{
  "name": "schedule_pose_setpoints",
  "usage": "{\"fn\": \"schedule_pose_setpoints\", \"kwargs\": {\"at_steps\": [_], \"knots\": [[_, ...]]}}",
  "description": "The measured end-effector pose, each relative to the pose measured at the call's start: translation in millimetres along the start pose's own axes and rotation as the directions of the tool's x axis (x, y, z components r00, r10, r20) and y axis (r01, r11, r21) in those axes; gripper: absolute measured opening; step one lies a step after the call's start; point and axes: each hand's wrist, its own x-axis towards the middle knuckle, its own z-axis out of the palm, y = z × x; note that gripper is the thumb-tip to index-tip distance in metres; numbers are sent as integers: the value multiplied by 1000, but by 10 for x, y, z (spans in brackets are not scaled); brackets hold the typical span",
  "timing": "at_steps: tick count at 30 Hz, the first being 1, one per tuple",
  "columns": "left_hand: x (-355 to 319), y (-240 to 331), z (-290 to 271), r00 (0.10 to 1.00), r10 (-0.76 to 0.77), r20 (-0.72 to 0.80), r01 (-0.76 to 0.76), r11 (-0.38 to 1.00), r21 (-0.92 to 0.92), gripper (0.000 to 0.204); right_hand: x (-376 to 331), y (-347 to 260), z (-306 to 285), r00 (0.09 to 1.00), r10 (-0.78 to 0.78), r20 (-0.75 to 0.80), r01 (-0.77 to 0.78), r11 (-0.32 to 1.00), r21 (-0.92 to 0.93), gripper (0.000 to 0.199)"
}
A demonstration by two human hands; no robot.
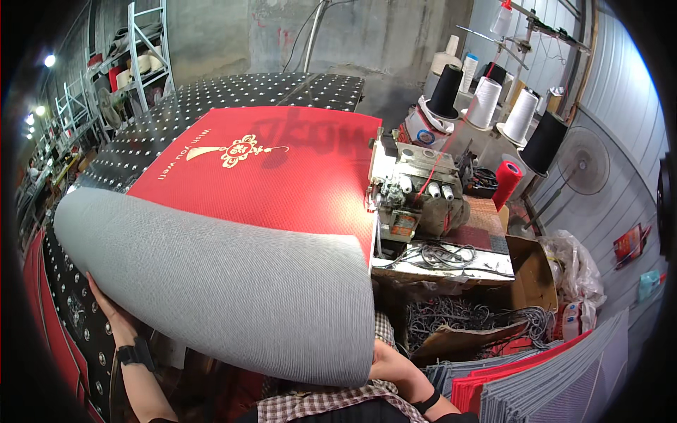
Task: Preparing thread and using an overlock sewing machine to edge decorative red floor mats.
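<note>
A red floor mat (pixel 303 190) with a gold emblem and lettering lies on the black table, its near part curled up and over so the grey ribbed backing (pixel 233 282) faces up. My left hand (pixel 113 314) holds the curled part at its near left edge; some fingers are hidden behind the mat. At the near right corner, my right hand (pixel 388 363) grips the mat's edge, with its fingertips out of sight. The mat's right edge runs beside an overlock sewing machine (pixel 416 187), whose light falls on the red surface.
The black table (pixel 296 92) is studded with metal balls. Thread cones (pixel 483 102) stand behind the machine. To the right are a cardboard box (pixel 532 275) of grey trimmings, stacked mats (pixel 557 374) and a fan (pixel 582 162). More red mats (pixel 53 317) hang at the left.
</note>
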Motion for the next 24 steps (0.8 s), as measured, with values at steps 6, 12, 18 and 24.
{"fn": "schedule_pose_setpoints", "kwargs": {"at_steps": [6, 12, 18, 24], "knots": [[492, -279, 115, 984, 82, 157, -70, 995, -77, 69, -32, 62, 28, 993, -38, -110, 26, 993, -115, 54], [987, -604, 265, 938, 261, 230, -256, 965, -51, 58, 19, 73, 74, 984, -86, -158, 61, 986, -152, 70], [1116, -703, 610, 922, -155, 355, 195, 978, -79, 59, 102, 157, 44, 961, -140, -239, 95, 977, -192, 87], [1227, -945, 1008, 923, -157, 352, 186, 981, -48, 58, 425, 125, 24, 914, -104, -391, 147, 986, 83, 105]]}}
